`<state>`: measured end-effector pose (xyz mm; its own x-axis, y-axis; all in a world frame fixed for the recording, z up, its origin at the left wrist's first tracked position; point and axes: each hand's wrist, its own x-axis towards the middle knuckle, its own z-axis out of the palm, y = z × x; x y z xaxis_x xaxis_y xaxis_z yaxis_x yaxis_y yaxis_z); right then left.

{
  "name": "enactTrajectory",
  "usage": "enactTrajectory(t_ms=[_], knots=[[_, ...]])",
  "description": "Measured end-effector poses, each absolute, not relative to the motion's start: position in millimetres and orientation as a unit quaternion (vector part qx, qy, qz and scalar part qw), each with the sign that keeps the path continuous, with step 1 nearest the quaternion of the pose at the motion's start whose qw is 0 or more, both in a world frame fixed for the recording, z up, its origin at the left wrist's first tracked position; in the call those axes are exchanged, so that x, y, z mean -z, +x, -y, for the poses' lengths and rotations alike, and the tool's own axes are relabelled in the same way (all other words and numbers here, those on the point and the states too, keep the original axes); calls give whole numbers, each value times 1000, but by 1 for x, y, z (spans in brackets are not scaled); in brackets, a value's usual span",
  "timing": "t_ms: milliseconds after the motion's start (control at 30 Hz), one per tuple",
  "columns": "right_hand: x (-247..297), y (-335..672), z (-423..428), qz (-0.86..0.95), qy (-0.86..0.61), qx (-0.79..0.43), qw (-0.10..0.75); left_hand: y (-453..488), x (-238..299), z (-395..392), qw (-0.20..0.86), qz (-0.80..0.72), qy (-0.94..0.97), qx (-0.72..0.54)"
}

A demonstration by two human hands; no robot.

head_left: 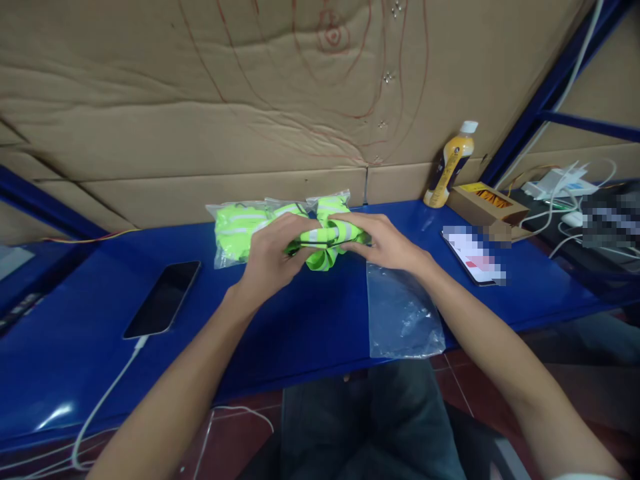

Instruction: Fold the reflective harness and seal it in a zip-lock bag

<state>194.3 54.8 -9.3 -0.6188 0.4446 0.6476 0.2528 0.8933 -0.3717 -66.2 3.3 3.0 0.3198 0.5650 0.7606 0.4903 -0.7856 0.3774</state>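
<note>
My left hand (273,257) and my right hand (383,241) both grip a bunched neon-green vest with grey reflective strips (325,243), held just above the blue table (300,333). Fingers of both hands are curled around the fabric. Behind the hands lie clear bags packed with the same green vests (237,230). An empty clear plastic bag (403,313) lies flat on the table under my right wrist, reaching the front edge.
A black phone (164,298) on a white cable lies to the left. At the right are a second phone (475,257), a small cardboard box (487,203), a yellow drink bottle (450,167) and white chargers (560,183). A cardboard wall (250,100) backs the table.
</note>
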Motion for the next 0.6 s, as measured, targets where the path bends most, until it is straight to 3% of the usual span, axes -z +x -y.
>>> enactTrajectory(t_ms=[200, 367, 467, 600], knots=[[16, 192, -51, 873, -181, -41, 451, -66, -1, -9, 95, -409, 764, -490], [25, 192, -49, 865, -190, 97, 454, -66, -3, -12, 329, -418, 710, -462], [27, 188, -47, 863, -204, 103, 449, -64, -3, -10, 416, -420, 648, -480], [14, 181, -40, 882, -159, 29, 442, -70, -4, -12, 375, -413, 661, -503]])
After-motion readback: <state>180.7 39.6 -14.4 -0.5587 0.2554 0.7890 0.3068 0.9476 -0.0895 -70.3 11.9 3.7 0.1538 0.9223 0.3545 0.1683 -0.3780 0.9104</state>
